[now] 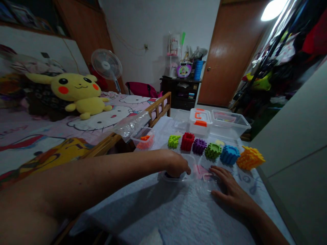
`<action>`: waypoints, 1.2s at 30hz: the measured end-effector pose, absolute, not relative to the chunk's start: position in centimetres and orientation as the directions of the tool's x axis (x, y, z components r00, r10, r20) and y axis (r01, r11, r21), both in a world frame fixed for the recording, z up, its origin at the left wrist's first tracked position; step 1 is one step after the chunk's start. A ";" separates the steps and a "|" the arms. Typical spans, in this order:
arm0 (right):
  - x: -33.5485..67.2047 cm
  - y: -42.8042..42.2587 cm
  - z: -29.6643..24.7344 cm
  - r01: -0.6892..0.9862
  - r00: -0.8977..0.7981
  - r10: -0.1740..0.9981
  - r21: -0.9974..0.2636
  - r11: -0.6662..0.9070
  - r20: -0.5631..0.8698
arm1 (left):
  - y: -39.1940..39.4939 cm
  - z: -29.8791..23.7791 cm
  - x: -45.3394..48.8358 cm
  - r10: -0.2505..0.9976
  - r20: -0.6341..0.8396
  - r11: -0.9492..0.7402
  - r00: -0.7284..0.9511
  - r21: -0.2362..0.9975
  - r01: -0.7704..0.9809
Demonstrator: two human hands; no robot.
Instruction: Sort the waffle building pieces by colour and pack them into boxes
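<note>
Two hands, below centre: left hand (177, 165) curled into a clear tub (189, 177), grip hidden; right hand (230, 189), fingers spread, by pink pieces (201, 170). Above, six coloured clusters (199, 146) look sorted; centre-left, boxed orange pieces (145, 138) seem unsorted.

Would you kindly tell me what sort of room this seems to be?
It looks like a bedroom in a home: a bed with cartoon-print bedding, a large yellow plush toy and a standing fan.

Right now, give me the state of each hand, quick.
Left hand: reaching down into a clear container; its grip cannot be told.
Right hand: open, spread at a second clear container.
</note>
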State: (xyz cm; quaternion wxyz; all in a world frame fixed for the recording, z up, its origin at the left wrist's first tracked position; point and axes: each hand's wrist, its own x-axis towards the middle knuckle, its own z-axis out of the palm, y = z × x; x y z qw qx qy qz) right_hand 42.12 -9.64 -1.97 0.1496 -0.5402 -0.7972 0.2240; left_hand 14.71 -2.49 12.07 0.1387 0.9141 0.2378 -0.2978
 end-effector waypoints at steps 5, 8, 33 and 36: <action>42.1 -9.7 -1.9 0.787 -0.370 0.929 -0.526 0.323 0.017 | -2.8 10.6 14.9 0.328 -0.628 -0.882 0.706 0.064 0.467; 42.2 -9.7 -2.0 0.786 -0.368 0.929 -0.524 0.327 0.029 | -2.8 10.3 15.0 0.337 -0.658 -0.884 0.674 0.025 0.467; 35.8 -11.4 0.3 0.694 -0.471 0.834 -0.462 0.552 0.289 | -2.8 10.3 14.6 0.403 -0.627 -0.857 0.667 -0.004 0.515; 35.8 -11.4 -0.2 0.687 -0.465 0.831 -0.468 0.556 0.304 | -3.2 10.9 14.2 0.417 -0.596 -0.848 0.687 0.018 0.530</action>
